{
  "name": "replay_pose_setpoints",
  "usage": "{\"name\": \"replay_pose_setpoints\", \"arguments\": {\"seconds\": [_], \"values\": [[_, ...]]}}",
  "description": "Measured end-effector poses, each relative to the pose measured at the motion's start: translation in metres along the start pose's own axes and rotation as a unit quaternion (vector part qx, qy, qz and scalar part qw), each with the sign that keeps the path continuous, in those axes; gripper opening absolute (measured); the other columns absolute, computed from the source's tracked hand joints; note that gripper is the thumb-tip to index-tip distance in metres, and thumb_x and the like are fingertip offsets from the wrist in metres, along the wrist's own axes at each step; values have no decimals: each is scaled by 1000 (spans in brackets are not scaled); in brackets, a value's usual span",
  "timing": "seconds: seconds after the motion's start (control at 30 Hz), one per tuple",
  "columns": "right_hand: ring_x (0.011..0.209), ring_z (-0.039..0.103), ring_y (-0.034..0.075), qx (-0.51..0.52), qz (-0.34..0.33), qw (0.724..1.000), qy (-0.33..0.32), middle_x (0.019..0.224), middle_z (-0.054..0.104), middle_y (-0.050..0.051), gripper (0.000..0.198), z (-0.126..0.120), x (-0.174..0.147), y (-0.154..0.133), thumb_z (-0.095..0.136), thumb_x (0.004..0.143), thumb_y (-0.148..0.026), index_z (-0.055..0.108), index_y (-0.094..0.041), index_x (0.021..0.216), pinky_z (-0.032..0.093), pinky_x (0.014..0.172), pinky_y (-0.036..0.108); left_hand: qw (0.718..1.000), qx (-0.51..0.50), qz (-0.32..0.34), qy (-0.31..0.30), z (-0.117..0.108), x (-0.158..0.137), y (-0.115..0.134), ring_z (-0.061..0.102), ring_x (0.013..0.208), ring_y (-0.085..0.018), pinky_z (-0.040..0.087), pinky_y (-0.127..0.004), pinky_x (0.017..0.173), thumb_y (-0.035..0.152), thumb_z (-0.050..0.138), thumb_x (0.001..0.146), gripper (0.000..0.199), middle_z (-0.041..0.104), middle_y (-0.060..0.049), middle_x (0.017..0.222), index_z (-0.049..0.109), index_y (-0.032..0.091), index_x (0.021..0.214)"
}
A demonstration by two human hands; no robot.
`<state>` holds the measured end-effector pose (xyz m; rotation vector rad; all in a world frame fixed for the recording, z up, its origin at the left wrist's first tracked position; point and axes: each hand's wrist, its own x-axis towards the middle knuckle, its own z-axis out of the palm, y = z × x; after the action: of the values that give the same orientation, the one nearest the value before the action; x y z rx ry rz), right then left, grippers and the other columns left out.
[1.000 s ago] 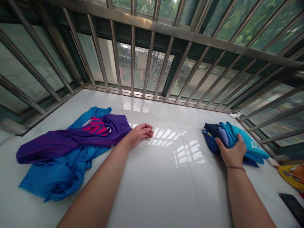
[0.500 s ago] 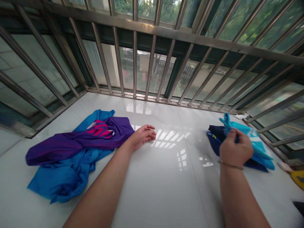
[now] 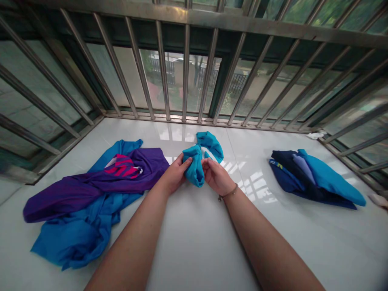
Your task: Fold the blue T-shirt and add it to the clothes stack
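A crumpled turquoise garment [image 3: 193, 166] with a white patch is between my two hands over the middle of the white tiled surface. Its far part folds away toward the bars; its exact kind is not clear. My left hand [image 3: 176, 174] pinches its left edge, thumb on top. At the garment's right side, the curled fingers of my right hand [image 3: 218, 177] grip it, the fingertips partly hidden. Left of my left hand lies a purple garment [image 3: 87, 184] with a pink striped patch, on top of a rumpled blue garment [image 3: 79, 232].
A folded pile of dark navy clothing [image 3: 291, 173] with a blue garment [image 3: 330, 180] on it lies at the right. Metal bars [image 3: 184, 76] in front of windows close off the back and both sides. A white scrap [image 3: 317, 135] lies in the far right corner.
My right hand has carried the turquoise garment from the right pile to the middle. My left hand, open and empty before, now grips it too. The camera view has tilted slightly down.
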<state>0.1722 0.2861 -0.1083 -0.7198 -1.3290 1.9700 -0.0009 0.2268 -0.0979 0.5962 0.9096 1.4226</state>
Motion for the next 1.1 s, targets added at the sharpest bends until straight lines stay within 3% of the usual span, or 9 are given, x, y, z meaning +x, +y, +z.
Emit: {"name": "replay_pose_setpoints", "arguments": {"seconds": [0.13, 0.23, 0.33, 0.4, 0.53, 0.73, 0.87, 0.97, 1.1], "values": [[86, 70, 19, 64, 16, 997, -40, 98, 74, 2, 62, 1, 0, -5, 90, 76, -72, 71, -26, 113, 60, 80, 33, 1000, -5, 3, 29, -1, -1, -1, 76, 107, -26, 63, -36, 93, 60, 87, 86, 63, 80, -8, 119, 69, 23, 134], [80, 69, 14, 65, 9, 996, -66, 89, 72, -1, 47, 3, 1, -2, 97, 76, -56, 73, -24, 100, 59, 81, 29, 1000, 20, 5, 16, -3, -3, -1, 76, 96, -23, 61, -31, 84, 66, 86, 83, 64, 81, -7, 109, 73, 21, 126], [79, 70, 14, 68, 13, 995, -68, 84, 72, -1, 40, 2, 0, 1, 96, 81, -52, 69, -22, 87, 60, 81, 28, 998, 62, -5, 1, -5, -6, 0, 71, 79, -17, 57, -25, 73, 58, 94, 77, 55, 77, -1, 94, 74, 21, 112], [81, 72, 16, 92, 28, 993, -64, 90, 75, 1, 45, 0, 0, 0, 94, 81, -60, 69, -23, 92, 62, 80, 31, 996, 92, -2, -5, -5, -8, 2, 69, 77, -15, 56, -24, 73, 49, 96, 75, 49, 74, 1, 91, 71, 21, 107], [80, 74, 20, 141, 51, 988, -48, 93, 76, 2, 62, -1, 2, -2, 86, 77, -80, 69, -25, 101, 66, 72, 36, 986, 165, 11, -22, -3, -12, 7, 70, 84, -17, 55, -25, 76, 32, 91, 73, 44, 75, 0, 99, 71, 22, 111], [72, 70, 14, 138, 48, 989, -4, 85, 73, -1, 40, 4, 4, -3, 91, 86, -52, 75, -22, 106, 63, 67, 26, 985, 165, 16, -49, -1, -12, 10, 70, 103, -20, 55, -25, 79, 14, 71, 63, 40, 74, -2, 134, 76, 25, 101], [85, 73, 18, 159, 34, 987, -15, 99, 78, 3, 38, 7, 3, -6, 87, 89, -49, 76, -21, 112, 64, 76, 29, 997, 80, -5, -4, 4, -9, 9, 70, 89, -18, 55, -26, 76, 19, 71, 66, 29, 78, -4, 124, 74, 21, 94], [90, 73, 18, 173, -19, 985, 17, 100, 79, 1, 32, 8, 4, -6, 87, 86, -42, 76, -21, 107, 63, 82, 28, 999, 36, -1, 36, 4, -5, 8, 71, 91, -19, 58, -28, 80, 15, 66, 59, 38, 79, -4, 120, 73, 20, 96], [81, 74, 19, 217, -41, 972, 80, 88, 79, -2, 26, 0, 5, -10, 85, 78, -35, 73, -24, 98, 64, 82, 30, 993, 46, -3, 110, -1, 2, 5, 65, 69, -16, 51, -23, 60, 13, 59, 51, 52, 76, 1, 88, 72, 22, 101]]}}
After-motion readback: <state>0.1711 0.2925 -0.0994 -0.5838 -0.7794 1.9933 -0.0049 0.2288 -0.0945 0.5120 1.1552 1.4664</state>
